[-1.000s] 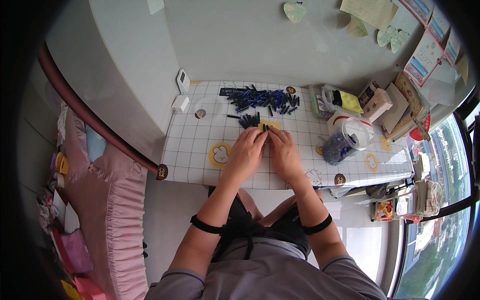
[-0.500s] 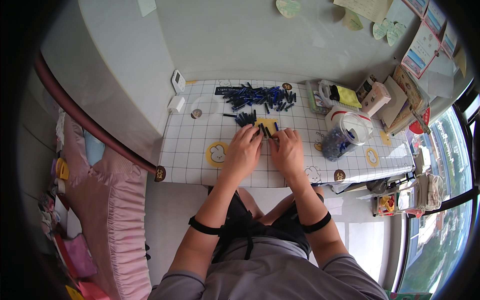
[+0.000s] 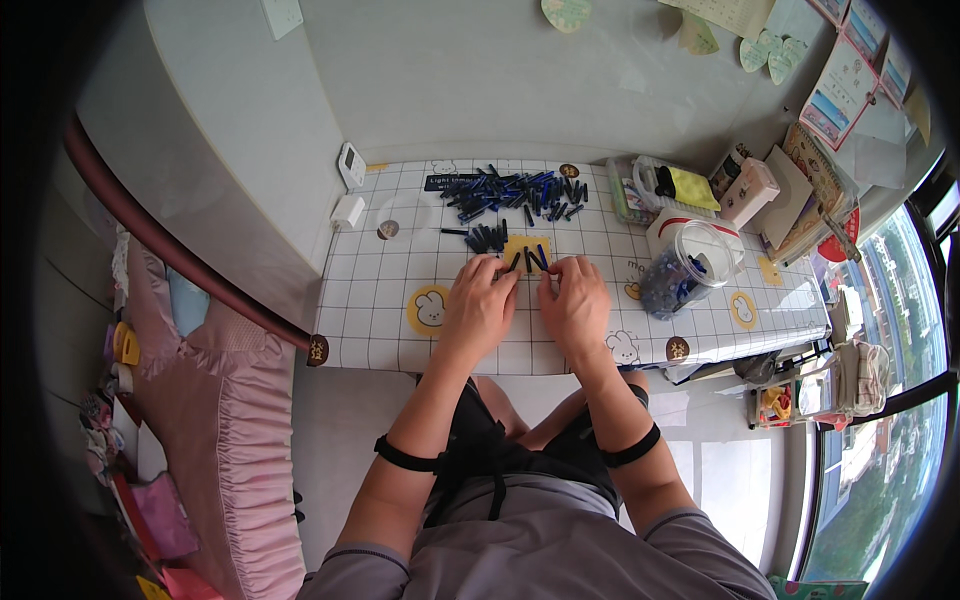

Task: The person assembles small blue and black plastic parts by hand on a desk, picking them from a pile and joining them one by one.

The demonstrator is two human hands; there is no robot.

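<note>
Table (image 3: pixel 365 300): covered in white gridded cloth.
Three slim dark-blue plastic tubes (image 3: pixel 528 259): on the cloth, between both hands' fingertips.
Left hand (image 3: pixel 480 302): fingers bent; grip unclear.
Right hand (image 3: pixel 576 302): fingers curled; grip unclear.

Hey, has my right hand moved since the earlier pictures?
Yes. Your right hand has shifted to the right, away from your left hand, judged against the yellow patch on the tablecloth.
</note>
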